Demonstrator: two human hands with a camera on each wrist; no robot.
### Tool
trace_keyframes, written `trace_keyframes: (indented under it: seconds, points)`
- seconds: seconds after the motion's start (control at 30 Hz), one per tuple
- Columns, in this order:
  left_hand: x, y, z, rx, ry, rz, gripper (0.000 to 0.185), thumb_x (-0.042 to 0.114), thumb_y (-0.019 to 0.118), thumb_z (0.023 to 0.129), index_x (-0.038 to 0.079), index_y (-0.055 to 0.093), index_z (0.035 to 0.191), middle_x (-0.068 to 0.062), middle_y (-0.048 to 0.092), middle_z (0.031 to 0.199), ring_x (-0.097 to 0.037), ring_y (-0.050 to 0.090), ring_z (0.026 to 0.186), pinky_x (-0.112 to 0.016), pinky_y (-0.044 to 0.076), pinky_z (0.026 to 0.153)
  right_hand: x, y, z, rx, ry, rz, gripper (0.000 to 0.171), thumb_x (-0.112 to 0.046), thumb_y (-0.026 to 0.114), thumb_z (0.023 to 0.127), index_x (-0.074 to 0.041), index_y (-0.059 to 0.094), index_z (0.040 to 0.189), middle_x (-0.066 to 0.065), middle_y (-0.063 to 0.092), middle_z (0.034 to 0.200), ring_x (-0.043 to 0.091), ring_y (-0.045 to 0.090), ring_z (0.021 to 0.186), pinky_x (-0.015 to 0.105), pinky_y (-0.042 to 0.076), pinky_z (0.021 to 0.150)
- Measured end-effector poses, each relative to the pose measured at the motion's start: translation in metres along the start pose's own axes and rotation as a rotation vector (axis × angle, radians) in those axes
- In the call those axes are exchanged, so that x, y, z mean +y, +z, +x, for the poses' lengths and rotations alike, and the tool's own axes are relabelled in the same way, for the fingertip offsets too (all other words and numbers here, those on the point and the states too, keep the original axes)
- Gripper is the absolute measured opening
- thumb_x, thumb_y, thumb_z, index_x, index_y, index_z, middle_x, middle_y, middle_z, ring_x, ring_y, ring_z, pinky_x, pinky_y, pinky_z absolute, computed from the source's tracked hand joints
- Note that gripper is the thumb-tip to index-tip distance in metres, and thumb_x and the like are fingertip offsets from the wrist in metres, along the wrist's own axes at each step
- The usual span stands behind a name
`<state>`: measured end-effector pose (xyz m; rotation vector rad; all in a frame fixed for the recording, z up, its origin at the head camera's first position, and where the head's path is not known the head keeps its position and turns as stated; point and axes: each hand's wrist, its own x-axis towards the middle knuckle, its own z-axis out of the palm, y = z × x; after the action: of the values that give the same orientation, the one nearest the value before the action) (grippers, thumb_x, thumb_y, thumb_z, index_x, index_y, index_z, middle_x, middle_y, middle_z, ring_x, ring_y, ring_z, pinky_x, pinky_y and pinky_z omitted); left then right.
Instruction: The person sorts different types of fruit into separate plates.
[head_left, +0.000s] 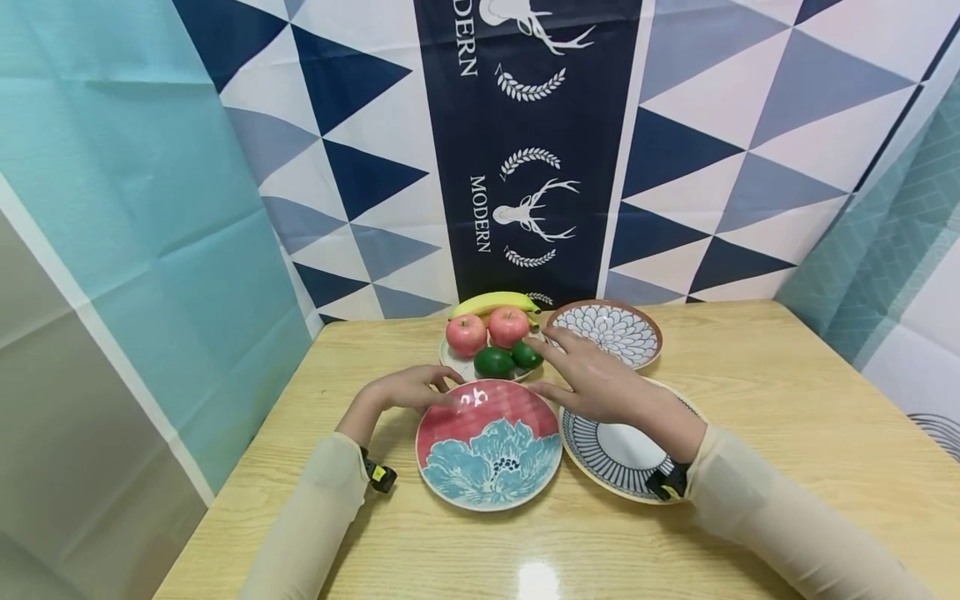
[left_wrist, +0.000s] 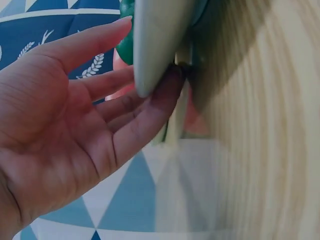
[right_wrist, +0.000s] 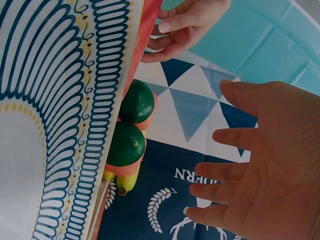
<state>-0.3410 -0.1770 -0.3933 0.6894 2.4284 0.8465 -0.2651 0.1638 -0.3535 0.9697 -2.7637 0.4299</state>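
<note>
My left hand (head_left: 433,388) lies at the far left edge of a red plate with a blue flower (head_left: 487,446). Its straight fingers (left_wrist: 125,107) touch the plate's rim (left_wrist: 157,45), and the thumb stands apart. Flat, with fingers spread, my right hand (head_left: 555,365) hovers over the gap between the red plate and a blue-striped plate (head_left: 611,458), holding nothing. Its fingertips point at a small plate of fruit (head_left: 459,364) with two red apples (head_left: 467,334), two green fruits (head_left: 494,362) and a banana (head_left: 491,302). The right wrist view shows the right hand's open palm (right_wrist: 250,175) beside the striped plate (right_wrist: 50,125).
A round plate with a blue petal pattern (head_left: 609,332) stands behind the right hand. The wooden table (head_left: 787,400) ends at a patterned cloth backdrop (head_left: 525,167) just behind the fruit. Cloth walls close in both sides.
</note>
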Motion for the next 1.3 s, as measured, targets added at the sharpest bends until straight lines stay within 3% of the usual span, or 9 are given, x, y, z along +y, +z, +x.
trace_keyframes:
  seconds: [0.23,0.5,0.8,1.0,1.3]
  points:
    - [-0.011,0.001,0.004,-0.042,0.001,-0.047,0.056,0.033,0.076,0.095,0.016,0.061,0.146,-0.007,0.064,0.12,-0.025,0.058,0.109,-0.038,0.053,0.091,0.001,0.0,-0.001,0.007,-0.011,-0.01,0.076,-0.054,0.067,0.101,-0.016,0.043,0.162,0.025,0.038,0.164,0.046,0.042,0.148,0.065,0.039,0.114]
    - [-0.013,0.001,0.007,-0.033,0.07,0.009,0.055,0.025,0.081,0.093,0.012,0.063,0.144,-0.006,0.067,0.12,-0.025,0.06,0.111,-0.042,0.053,0.097,0.0,-0.004,-0.001,0.002,0.002,-0.012,0.076,-0.052,0.068,0.101,-0.017,0.042,0.163,0.025,0.038,0.164,0.047,0.042,0.147,0.065,0.041,0.113]
    - [-0.012,0.002,0.007,-0.021,0.042,0.01,0.054,0.025,0.082,0.092,0.014,0.064,0.143,-0.005,0.067,0.122,-0.025,0.06,0.114,-0.045,0.052,0.1,0.001,-0.003,-0.001,-0.007,0.006,-0.008,0.076,-0.053,0.067,0.101,-0.019,0.04,0.164,0.025,0.037,0.165,0.047,0.042,0.148,0.065,0.04,0.114]
    - [-0.011,0.001,0.005,-0.014,0.041,0.008,0.052,0.022,0.081,0.093,0.014,0.064,0.142,-0.006,0.067,0.12,-0.025,0.06,0.112,-0.044,0.052,0.1,0.004,-0.005,0.004,0.039,-0.014,-0.018,0.072,-0.042,0.07,0.102,-0.014,0.042,0.162,0.025,0.041,0.162,0.045,0.044,0.146,0.064,0.043,0.112]
    - [-0.009,0.003,0.004,-0.009,0.029,0.011,0.05,0.018,0.081,0.094,0.013,0.064,0.141,-0.006,0.066,0.117,-0.024,0.06,0.108,-0.041,0.052,0.096,0.011,-0.004,0.008,0.057,0.007,-0.008,0.071,-0.043,0.071,0.101,-0.01,0.047,0.159,0.021,0.048,0.158,0.043,0.048,0.144,0.062,0.042,0.114]
